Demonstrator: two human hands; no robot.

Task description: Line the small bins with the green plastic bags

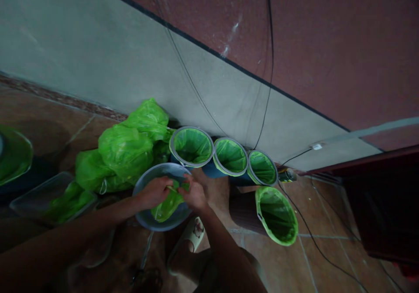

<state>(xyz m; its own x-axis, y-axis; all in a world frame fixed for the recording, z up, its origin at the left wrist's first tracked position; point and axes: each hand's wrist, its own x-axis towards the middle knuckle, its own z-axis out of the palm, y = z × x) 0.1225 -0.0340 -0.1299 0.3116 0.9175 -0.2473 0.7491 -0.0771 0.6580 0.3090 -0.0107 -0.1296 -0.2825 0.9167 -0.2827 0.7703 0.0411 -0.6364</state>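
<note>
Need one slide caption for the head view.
Left hand and right hand hold green plastic over a round basin, near bulging green bags and green-lined bins.

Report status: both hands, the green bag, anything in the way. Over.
Left hand and right hand both gripping green plastic bag. Bag over round basin. Nothing seen blocking the hands; bulging green bags close beside basin.

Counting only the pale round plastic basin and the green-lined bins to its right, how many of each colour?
Blue round bins, green-lined: 3
Dark brown round bin, green-lined: 1
Pale grey round plastic basin: 1
Total: 5
</note>
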